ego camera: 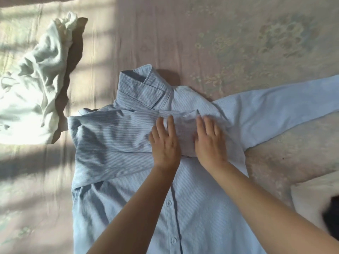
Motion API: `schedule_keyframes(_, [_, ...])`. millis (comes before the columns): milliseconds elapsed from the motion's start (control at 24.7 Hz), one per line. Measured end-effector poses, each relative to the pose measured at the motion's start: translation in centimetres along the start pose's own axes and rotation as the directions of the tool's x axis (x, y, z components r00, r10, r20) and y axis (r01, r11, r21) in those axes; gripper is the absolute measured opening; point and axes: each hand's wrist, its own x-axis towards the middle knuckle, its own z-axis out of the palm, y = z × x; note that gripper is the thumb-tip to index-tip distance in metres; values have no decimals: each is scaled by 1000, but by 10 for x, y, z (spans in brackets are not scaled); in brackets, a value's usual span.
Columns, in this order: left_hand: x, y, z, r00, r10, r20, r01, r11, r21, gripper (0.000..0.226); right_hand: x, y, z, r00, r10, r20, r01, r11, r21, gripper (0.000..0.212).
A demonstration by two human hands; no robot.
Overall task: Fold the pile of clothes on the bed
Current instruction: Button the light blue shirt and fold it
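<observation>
One sleeve [113, 136] of the blue shirt [192, 208] is being pressed flat across its chest by the left hand [166, 143] and right hand [210, 142], fingers straight, gripping nothing — the other sleeve [275, 110], outstretched on the bed [220, 33], is probably to be folded in next.

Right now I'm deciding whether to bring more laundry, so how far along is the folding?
Early. Done: the blue shirt lies flat, buttons up, its left sleeve folded across the chest. In hand: the left hand and right hand press flat on that sleeve's end. Left: the right sleeve lies stretched out, the body is unfolded, and the white garment sits crumpled.
</observation>
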Motion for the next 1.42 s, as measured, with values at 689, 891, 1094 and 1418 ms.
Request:
schedule_keyframes(689, [24,99,105,900,298,317,-404,845,352,60,73,283,-67,889,456,-42,-434,868,243,56])
schedule_keyframes(891, [26,86,138,912,302,277,-398,814,424,61,129,397,-89,470,855,218,-755,261,602,61])
schedule_keyframes(1094, [26,89,135,912,325,249,-403,822,402,61,148,423,-104,508,734,451,-541,-135,830,13])
schedule_keyframes(1418, [37,107,131,859,174,481,-419,778,467,62,109,390,-144,637,687,350,-117,-363,925,23])
